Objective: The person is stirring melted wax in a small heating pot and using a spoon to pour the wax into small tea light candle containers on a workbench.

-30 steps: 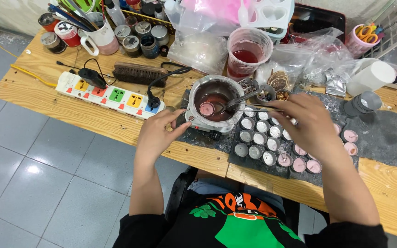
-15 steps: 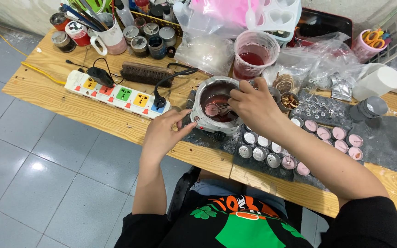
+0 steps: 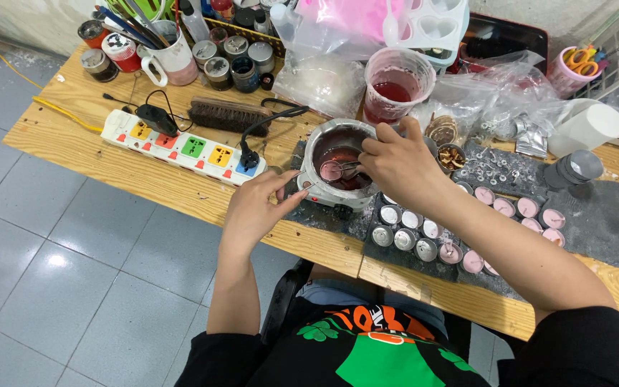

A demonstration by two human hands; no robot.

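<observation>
Metal tongs [image 3: 345, 170] are pinched in the right hand [image 3: 399, 166], whose fingers curl closed around their handles above a round melting pot [image 3: 338, 163] of dark red wax; the tips grip a small tealight cup [image 3: 331, 170] over the liquid. That forearm reaches in from the lower right, crossing rows of tealight cups [image 3: 424, 236] on a grey mat. The left hand [image 3: 256, 211] lies loosely spread, palm down, holding nothing, with fingertips touching the pot's base at the worktop [image 3: 180, 190] edge, wrist bent and forearm coming straight up from the body. A white power strip [image 3: 180, 147] sits just beyond it.
</observation>
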